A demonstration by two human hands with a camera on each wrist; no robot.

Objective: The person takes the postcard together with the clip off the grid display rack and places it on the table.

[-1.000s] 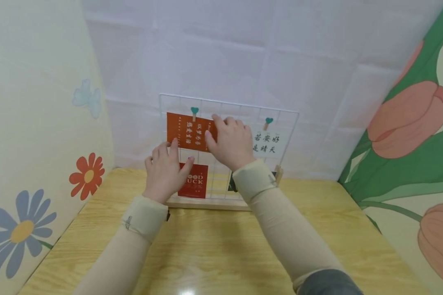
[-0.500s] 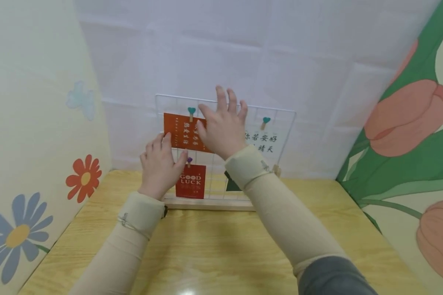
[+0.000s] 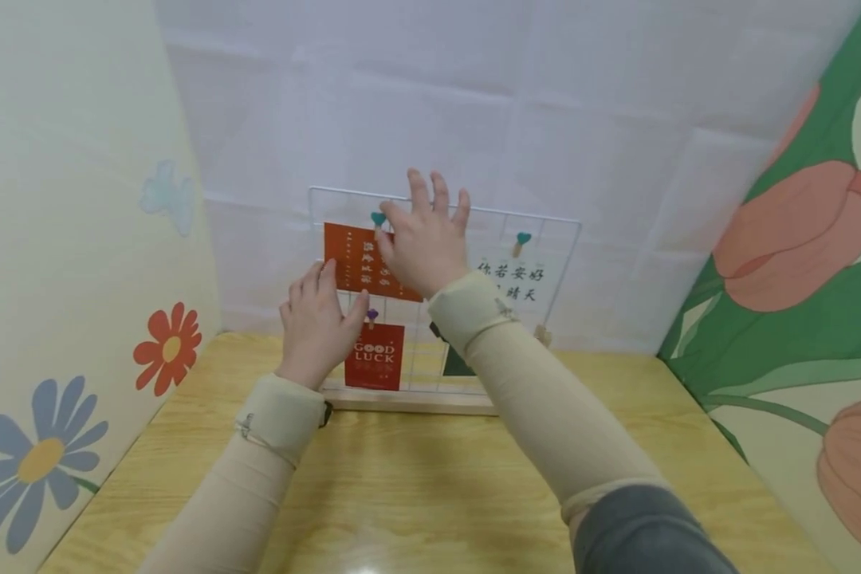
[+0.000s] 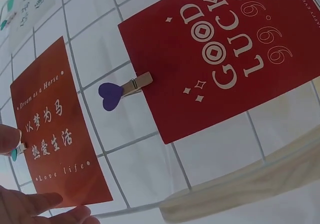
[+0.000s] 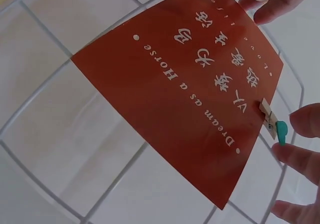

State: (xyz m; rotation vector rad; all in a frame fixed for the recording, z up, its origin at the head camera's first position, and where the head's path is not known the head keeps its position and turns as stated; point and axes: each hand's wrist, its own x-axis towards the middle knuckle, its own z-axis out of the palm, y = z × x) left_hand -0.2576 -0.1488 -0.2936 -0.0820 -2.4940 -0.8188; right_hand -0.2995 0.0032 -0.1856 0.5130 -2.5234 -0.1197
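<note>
An orange-red card [image 5: 175,84] with white lettering hangs on a white wire grid [image 3: 527,215], held by a wooden clothespin [image 5: 269,118] with a teal heart. My right hand [image 3: 428,247] is at this clothespin, thumb and index finger on either side of the heart, other fingers spread. At the card's left edge is my left hand [image 3: 320,327], its fingertips [image 4: 47,200] overlapping the card in the left wrist view. Below, a red "GOOD LUCK" card [image 4: 225,49] hangs from a clothespin with a purple heart [image 4: 110,96].
A white card with black characters [image 3: 520,279] hangs at the grid's upper right under another teal-heart clothespin [image 3: 521,243]. A dark card [image 3: 458,360] sits lower, partly behind the right sleeve. The grid stands in a wooden base [image 3: 409,402] on the wood-grain table [image 3: 402,486].
My right hand has moved from the orange-red card's right end up and left to its clothespin. The left hand has stayed at the card's left edge.
</note>
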